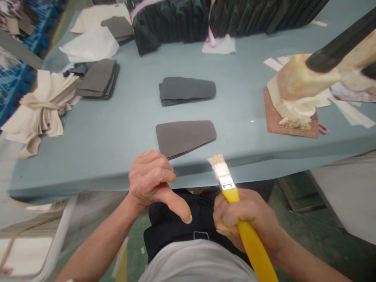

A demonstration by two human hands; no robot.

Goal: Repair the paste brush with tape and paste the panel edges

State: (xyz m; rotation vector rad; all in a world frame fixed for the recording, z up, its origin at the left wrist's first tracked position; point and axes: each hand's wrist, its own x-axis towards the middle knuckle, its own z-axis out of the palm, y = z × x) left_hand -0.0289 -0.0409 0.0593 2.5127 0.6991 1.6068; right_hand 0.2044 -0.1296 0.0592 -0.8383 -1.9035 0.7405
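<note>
My right hand (249, 211) is wrapped round the yellow handle of a flat paintbrush (227, 182), whose pale bristles point up over the table's front edge. My left hand (154, 180) is at that same edge, its fingers loosely curled and its thumb stretched out to the right. Nothing shows in it. Just beyond its fingers lies a stack of brown-grey cut pieces (186, 137), tapered and rounded at the right end. Behind that sits a similar dark grey stack (188, 90), slightly fanned at its left side.
A glue-crusted container (296, 86) with a dark handle above it stands on a brown board (272, 113) at right. Cream strips (44, 105) and grey pieces (96, 78) lie at left. Dark bundled pieces (173, 27) line the back of the blue-grey table (129, 121).
</note>
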